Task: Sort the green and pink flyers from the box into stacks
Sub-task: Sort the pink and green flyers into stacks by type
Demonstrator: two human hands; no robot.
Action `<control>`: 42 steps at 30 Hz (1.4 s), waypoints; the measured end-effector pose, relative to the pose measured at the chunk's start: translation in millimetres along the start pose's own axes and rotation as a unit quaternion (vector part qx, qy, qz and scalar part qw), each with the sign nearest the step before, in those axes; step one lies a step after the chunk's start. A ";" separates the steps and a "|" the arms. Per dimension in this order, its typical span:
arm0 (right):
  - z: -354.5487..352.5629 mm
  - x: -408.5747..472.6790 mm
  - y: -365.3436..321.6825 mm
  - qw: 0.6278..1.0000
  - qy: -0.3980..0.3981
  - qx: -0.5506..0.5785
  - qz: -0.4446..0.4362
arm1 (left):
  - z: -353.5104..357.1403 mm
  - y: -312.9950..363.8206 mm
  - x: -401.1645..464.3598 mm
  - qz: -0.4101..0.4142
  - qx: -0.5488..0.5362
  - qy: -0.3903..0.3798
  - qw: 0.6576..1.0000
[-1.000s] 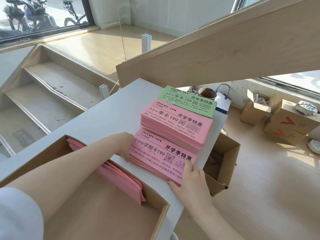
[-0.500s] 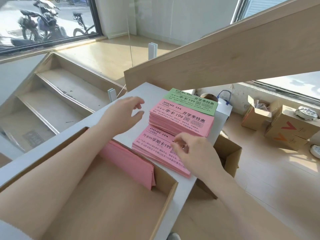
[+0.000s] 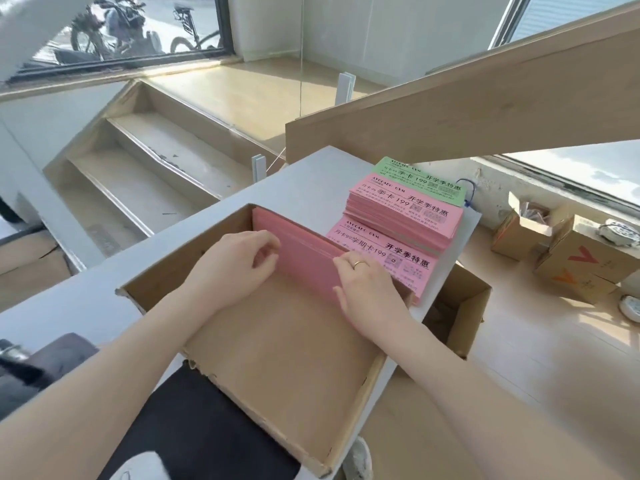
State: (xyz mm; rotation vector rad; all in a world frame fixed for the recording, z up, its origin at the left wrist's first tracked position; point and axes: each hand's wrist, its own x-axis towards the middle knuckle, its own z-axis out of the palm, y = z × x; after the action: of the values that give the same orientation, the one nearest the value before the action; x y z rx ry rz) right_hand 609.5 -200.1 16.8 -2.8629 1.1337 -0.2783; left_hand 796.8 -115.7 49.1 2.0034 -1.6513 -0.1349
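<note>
Pink flyers (image 3: 304,251) standing on edge against the far wall of the cardboard box (image 3: 277,341), being pinched by the curled left hand (image 3: 239,261), being pressed by the flat, straight-fingered right hand (image 3: 367,285), sorted stacks (image 3: 405,216) lying just beyond on the white table (image 3: 304,181).

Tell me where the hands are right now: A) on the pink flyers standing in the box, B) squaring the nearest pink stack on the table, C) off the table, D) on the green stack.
A: both the left hand and right hand are on the pink flyers standing in the box.
</note>
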 end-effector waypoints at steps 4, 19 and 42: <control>3.1 -3.1 -11.9 0.994 0.025 -0.089 0.056 | 7.2 -3.0 -10.4 -0.052 -0.052 -0.014 0.997; 6.0 -4.7 -23.5 0.989 -0.072 -0.105 -0.073 | 16.2 -1.4 -21.1 -0.207 -0.191 -0.140 0.949; -27.2 -45.6 -57.6 0.964 0.148 0.187 -0.116 | -24.2 49.2 -14.1 -0.119 -0.335 0.034 0.934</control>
State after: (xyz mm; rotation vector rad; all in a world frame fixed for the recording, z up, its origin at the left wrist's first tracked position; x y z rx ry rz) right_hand 610.7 -126.4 43.2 -2.6608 0.6766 -0.8570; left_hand 759.7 -99.7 88.8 1.6309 -1.1005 -0.6208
